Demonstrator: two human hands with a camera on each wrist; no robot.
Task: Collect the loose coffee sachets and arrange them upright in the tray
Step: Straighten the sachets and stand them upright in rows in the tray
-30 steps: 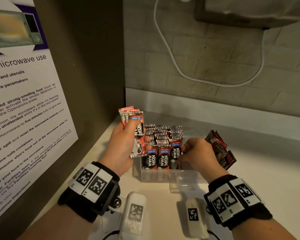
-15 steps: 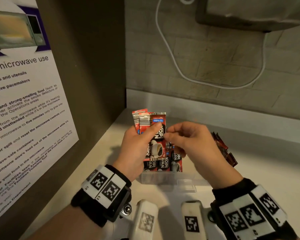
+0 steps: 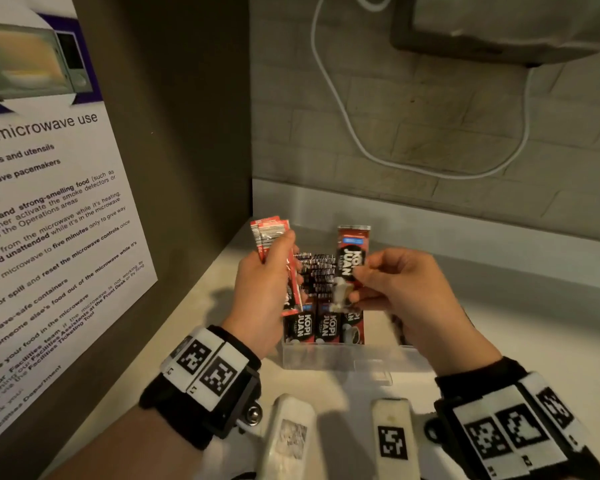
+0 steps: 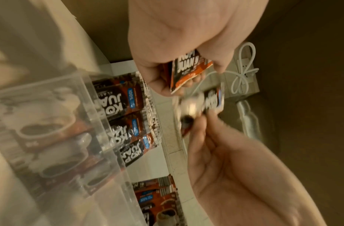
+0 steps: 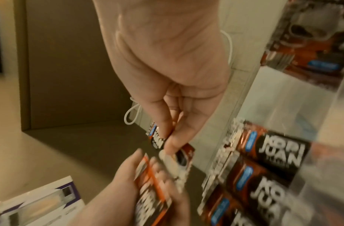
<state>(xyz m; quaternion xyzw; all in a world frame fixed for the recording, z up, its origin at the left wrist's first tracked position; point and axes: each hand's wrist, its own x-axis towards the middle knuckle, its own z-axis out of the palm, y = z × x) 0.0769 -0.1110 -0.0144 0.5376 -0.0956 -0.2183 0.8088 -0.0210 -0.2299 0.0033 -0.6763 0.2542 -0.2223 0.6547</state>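
Sachet lifted over the tray

Fingers of the right hand (image 3: 395, 289) pinch one upright coffee sachet (image 3: 351, 258) just above the clear tray (image 3: 347, 356), at about 12 o'clock from its front wall. The left hand (image 3: 264, 289) — at 9 o'clock of that sachet — grips a small bundle of sachets (image 3: 269, 233). Inside the tray, packed sachets (image 3: 323, 327) stand upright. The tray sits on the pale worktop (image 3: 499, 323).

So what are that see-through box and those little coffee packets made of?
The tray looks like rigid clear plastic: the packets show through its glossy walls. The sachet pinched by the right hand seems a thin printed foil or plastic film, with a slight sheen and crimped ends; which one can't be told.
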